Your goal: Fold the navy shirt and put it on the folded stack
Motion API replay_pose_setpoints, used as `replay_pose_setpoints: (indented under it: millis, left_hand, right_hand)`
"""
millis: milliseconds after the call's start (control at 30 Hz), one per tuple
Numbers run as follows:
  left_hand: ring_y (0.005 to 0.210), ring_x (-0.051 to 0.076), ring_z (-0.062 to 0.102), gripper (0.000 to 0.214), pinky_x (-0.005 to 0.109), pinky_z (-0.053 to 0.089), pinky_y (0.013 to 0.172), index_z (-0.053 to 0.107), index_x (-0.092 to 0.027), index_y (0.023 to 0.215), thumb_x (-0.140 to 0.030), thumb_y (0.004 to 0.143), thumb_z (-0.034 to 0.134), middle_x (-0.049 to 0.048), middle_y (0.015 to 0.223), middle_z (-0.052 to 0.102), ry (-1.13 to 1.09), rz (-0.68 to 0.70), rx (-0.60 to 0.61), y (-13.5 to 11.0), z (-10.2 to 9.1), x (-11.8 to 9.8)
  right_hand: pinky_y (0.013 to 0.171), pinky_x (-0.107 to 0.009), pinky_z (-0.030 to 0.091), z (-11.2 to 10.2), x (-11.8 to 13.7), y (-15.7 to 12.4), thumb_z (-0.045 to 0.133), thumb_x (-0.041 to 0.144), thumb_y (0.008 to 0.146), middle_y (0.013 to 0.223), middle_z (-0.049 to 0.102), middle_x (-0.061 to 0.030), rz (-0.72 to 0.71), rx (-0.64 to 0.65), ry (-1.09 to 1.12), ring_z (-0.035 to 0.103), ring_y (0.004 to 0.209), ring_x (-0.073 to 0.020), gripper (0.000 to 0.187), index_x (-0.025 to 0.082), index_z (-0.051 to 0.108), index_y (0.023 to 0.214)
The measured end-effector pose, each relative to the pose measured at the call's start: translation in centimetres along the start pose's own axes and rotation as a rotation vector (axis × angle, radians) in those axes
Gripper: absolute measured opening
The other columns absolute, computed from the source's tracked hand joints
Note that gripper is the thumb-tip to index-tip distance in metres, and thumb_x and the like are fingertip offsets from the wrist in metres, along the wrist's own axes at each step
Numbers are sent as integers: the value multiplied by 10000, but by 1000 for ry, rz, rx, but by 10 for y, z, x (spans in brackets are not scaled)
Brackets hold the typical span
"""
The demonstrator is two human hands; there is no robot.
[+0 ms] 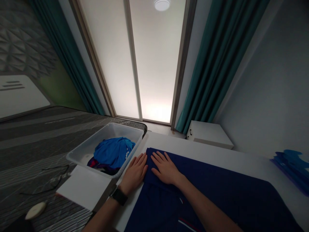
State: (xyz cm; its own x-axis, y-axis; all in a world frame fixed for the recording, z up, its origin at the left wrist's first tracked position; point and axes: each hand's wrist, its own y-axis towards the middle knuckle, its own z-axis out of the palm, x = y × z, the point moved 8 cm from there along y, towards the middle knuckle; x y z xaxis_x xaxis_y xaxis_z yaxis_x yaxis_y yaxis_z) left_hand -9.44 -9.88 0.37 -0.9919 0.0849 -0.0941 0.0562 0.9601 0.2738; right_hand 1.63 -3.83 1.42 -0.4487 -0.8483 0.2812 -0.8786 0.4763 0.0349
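Note:
A navy blue garment [212,180] with small red and white stripes lies spread on a white table [183,141]. One part of it is folded over near its left end; its near part runs out of view at the bottom. My right hand [166,169] rests flat on the folded part, fingers spread. Along the garment's left edge lies my left hand [135,172], flat with the fingers stretched out, the fingertips at the cloth's edge. A dark watch sits on the left wrist. Neither hand grips anything.
To the left, a translucent plastic bin [72,156] holds crumpled blue clothes [113,151] on a grey striped mattress [31,138]. Beside it are a white board [83,187] and a black cord. Folded blue clothes [293,167] lie at the table's right. A white cabinet [212,132] stands behind.

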Motion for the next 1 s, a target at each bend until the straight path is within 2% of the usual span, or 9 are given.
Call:
replay_pose_setpoints:
  millis: [167,367,533,667,867,1000]
  left_hand:
    - [1411,206,331,483,450,285,1163,363,-182,1466,-272,996,295,73,1498,420,-14,-30,-11,-3,-4,5]
    - [1410,174,330,495,375,336,1156,304,-204,1496,-246,1003,274,62,1532,367,-211,-60,-66,-14,-24,6]
    - [1420,194,304,517,410,313,1163,239,-270,1516,-276,1008,333,26,1558,303,-157,54,20,-37,-36,-10]
    - [1400,194,345,519,436,300,1164,235,-274,1514,-309,1008,351,34,1539,332,-101,105,83,-50,-41,-15]
    - [1379,207,384,507,457,314,1154,295,-252,1496,-335,1001,366,48,1513,376,-74,107,79,-53,-46,-17]
    - [1381,207,381,507,455,316,1153,300,-239,1494,-340,1001,363,49,1511,378,-63,101,74,-54,-45,-16]
  right_hand:
    - [1185,-482,46,2,-2,0,261,514,973,1584,211,-54,5,7,1,109,1467,-234,633,186,265,1515]
    - [1186,-474,33,3,-2,0,245,512,978,1587,197,-51,13,18,1,93,1469,-225,632,185,253,1518]
    - [1186,-474,41,3,-2,-1,240,508,979,1588,190,-61,17,16,-6,96,1469,-232,634,173,257,1517]
    - [1188,-470,45,1,0,-1,250,501,978,1588,190,-63,8,11,-22,80,1470,-243,634,156,283,1508]
    - [1188,-458,72,-7,17,20,267,481,974,1580,209,-94,-28,-27,-57,116,1466,-243,639,121,291,1501]
    - [1184,-456,93,-4,23,35,254,456,978,1563,255,-117,-12,-23,-56,170,1456,-238,622,102,319,1486]
